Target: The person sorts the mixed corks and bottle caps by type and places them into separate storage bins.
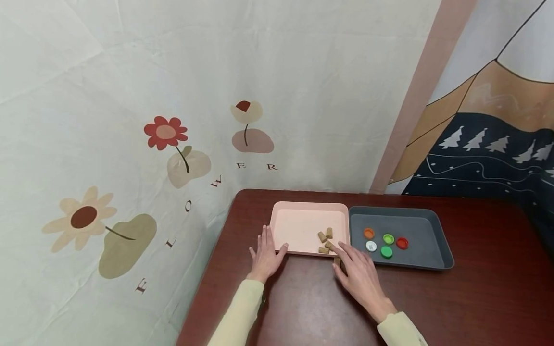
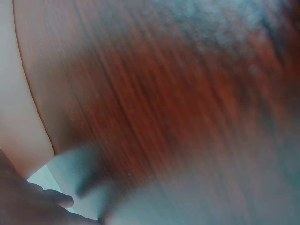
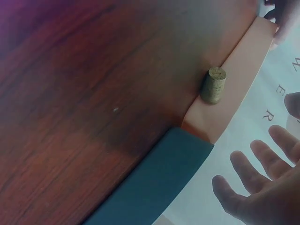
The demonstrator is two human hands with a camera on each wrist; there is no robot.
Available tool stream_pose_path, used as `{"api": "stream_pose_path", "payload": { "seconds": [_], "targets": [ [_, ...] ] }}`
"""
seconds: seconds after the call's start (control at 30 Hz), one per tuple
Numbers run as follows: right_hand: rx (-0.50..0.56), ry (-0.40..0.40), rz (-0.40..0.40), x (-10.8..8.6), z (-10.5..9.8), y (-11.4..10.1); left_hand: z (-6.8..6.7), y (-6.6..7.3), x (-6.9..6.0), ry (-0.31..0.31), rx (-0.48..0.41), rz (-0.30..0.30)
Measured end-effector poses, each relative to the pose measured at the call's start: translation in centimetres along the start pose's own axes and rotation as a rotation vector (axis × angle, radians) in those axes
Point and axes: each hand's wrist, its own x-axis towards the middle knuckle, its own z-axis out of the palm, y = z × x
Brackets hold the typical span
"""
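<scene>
Several small corks (image 1: 322,237) lie in the front right part of a pink tray (image 1: 303,218). One more cork (image 3: 214,86) stands outside, against the tray's front wall. My right hand (image 1: 359,276) is over the tray's front right corner, its index fingertip at a cork in the head view; contact is unclear. In the right wrist view its fingers (image 3: 241,171) are spread and loosely bent with nothing held. My left hand (image 1: 265,259) rests at the pink tray's front left corner, fingers straight and thumb apart. The left wrist view shows it only partly, dark at the lower left.
A dark grey tray (image 1: 415,221) adjoins the pink one on the right. It holds several round caps, among them orange, white, green and red ones (image 1: 402,243). Both trays lie on a reddish-brown table (image 1: 298,298). A printed fabric wall (image 1: 324,96) rises behind.
</scene>
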Motion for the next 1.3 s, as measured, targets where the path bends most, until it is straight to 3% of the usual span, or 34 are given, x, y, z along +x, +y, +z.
{"api": "stream_pose_path", "payload": {
  "seconds": [0.37,0.6,1.13,1.3],
  "targets": [
    [0.041,-0.034,0.0,-1.5,-0.5,-0.3,0.0,0.0,-0.1,0.009,-0.005,0.002],
    [0.067,-0.047,-0.047,-2.3,-0.5,-0.2,-0.1,0.1,-0.1,0.005,-0.011,0.0],
    [-0.011,-0.319,-0.023,-2.3,0.6,-0.2,0.6,-0.5,0.1,0.001,-0.05,-0.007],
    [-0.018,-0.34,0.002,-2.3,0.8,0.0,0.2,-0.2,0.0,0.011,-0.033,0.002]
  ]
}}
